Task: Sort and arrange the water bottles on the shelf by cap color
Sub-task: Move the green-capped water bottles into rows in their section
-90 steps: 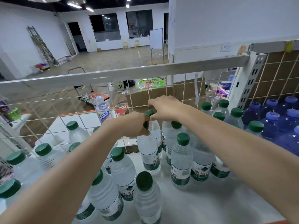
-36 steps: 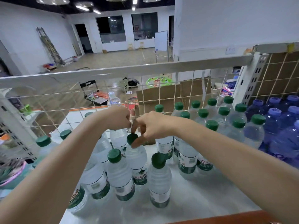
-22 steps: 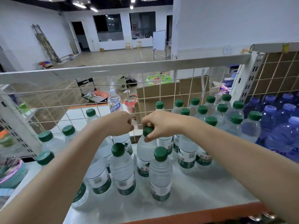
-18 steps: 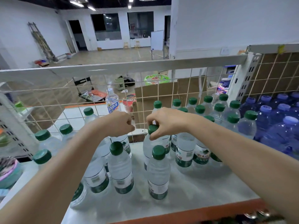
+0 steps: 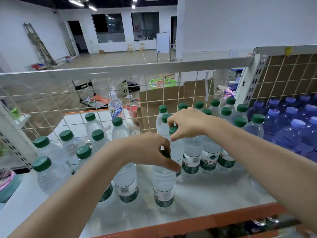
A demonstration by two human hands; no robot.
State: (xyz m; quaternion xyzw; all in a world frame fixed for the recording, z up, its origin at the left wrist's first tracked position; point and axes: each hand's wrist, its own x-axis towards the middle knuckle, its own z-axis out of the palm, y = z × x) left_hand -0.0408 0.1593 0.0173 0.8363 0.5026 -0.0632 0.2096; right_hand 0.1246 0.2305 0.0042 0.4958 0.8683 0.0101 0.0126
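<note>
Head view. Both hands are over the white shelf [image 5: 214, 191], each closed on the top of a green-capped bottle.

Right hand [image 5: 187, 123]: thumb and fingers pinched round the green cap [image 5: 172, 130] of an upright bottle [image 5: 176, 148]. That bottle stands at the left end of the packed green-cap group [image 5: 223, 115], touching its neighbours.

Left hand [image 5: 147, 151]: fingers curled down over the cap of a nearer bottle [image 5: 163, 188]; the cap is mostly hidden, only a dark green edge shows between the fingers. Bottle upright, label facing the camera, standing in front of the right hand's bottle.

Just left of it, one more upright bottle [image 5: 127, 182], its top hidden under the left forearm.

Left part of the shelf: loose scatter of green-capped bottles [image 5: 66, 140], upright, spaced unevenly, not in rows.

Right part: blue bottles with pale purple caps [image 5: 289, 121], packed close, directly beside the green-cap group.

Wire grid [image 5: 106, 100] runs along the back of the shelf under a grey rail. Behind the grid: cardboard box [image 5: 154, 107] and a single bottle with a blue label [image 5: 116, 109].

Front edge of the shelf is orange [image 5: 197, 224].
</note>
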